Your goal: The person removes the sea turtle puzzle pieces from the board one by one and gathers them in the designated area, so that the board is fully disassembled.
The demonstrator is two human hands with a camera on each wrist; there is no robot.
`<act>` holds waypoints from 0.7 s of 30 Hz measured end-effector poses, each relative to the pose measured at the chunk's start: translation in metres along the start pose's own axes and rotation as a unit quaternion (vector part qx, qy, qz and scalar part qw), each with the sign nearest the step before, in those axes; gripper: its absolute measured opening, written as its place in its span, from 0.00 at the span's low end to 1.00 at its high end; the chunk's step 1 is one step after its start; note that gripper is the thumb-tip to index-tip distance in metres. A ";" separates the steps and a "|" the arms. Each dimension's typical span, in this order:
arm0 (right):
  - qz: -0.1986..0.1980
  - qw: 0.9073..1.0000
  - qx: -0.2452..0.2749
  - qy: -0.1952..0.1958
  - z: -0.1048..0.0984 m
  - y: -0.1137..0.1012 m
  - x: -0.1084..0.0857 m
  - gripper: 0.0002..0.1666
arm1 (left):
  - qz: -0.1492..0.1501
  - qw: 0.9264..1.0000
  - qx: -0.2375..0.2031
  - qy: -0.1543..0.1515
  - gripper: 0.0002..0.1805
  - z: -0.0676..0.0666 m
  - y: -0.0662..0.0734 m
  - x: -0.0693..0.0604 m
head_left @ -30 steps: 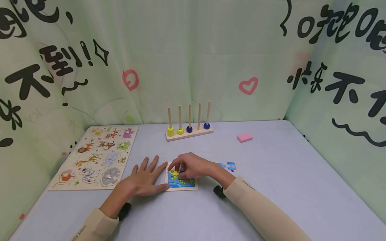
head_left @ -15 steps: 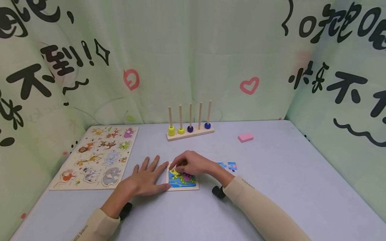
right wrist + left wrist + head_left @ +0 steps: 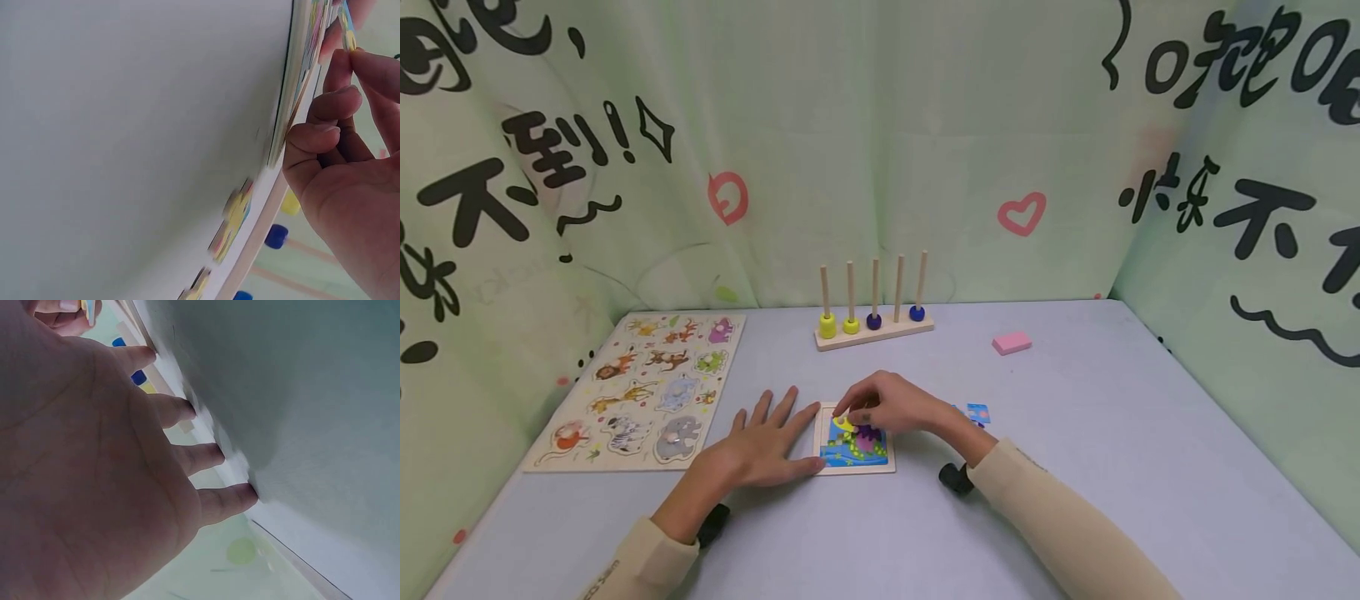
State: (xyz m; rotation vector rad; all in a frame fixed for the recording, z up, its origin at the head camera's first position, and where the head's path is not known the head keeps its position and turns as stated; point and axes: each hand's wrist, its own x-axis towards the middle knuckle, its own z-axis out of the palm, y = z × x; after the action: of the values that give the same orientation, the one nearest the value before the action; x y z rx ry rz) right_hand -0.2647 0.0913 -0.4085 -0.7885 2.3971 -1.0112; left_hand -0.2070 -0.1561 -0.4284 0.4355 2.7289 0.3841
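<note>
My right hand (image 3: 887,404) is above the upper part of a small framed jigsaw puzzle (image 3: 850,458), pinching a puzzle piece (image 3: 347,28) between thumb and fingertips. In the right wrist view the piece is tilted on edge, with blue and yellow on it. My left hand (image 3: 763,454) lies with straight, spread fingers left of the puzzle. Its thumb and index fingertip touch the frame's left edge, and in the left wrist view its other fingertips rest on the tabletop. The right hand hides the puzzle's upper right.
Loose puzzle pieces (image 3: 977,413) lie right of the puzzle, partly behind the right forearm. A large animal puzzle board (image 3: 655,392) is at left. Behind stands a wooden peg stand (image 3: 874,332) with yellow and blue beads. A pink block (image 3: 1012,342) sits at right back.
My right hand has shifted right and slightly away from me, still pinching the piece, uncovering more of the puzzle's upper left. The left hand stays in place.
</note>
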 end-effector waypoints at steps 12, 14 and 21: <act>0.010 1.000 0.011 0.008 -0.024 0.022 -0.028 0.13 | 0.003 1.000 -0.010 -0.001 0.51 -0.002 0.001 -0.004; 0.008 1.000 0.008 0.008 -0.028 0.026 -0.034 0.13 | 0.005 1.000 -0.011 -0.003 0.51 -0.005 0.004 -0.007; 0.002 1.000 -0.010 0.007 -0.037 0.041 -0.056 0.12 | 0.004 1.000 -0.007 -0.001 0.50 -0.006 0.007 -0.008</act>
State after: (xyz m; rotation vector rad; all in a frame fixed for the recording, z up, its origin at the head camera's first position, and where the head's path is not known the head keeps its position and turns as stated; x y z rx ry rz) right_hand -0.2577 0.1695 -0.4061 -0.7850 2.4223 -0.9961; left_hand -0.2004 -0.1534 -0.4178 0.4442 2.7224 0.4039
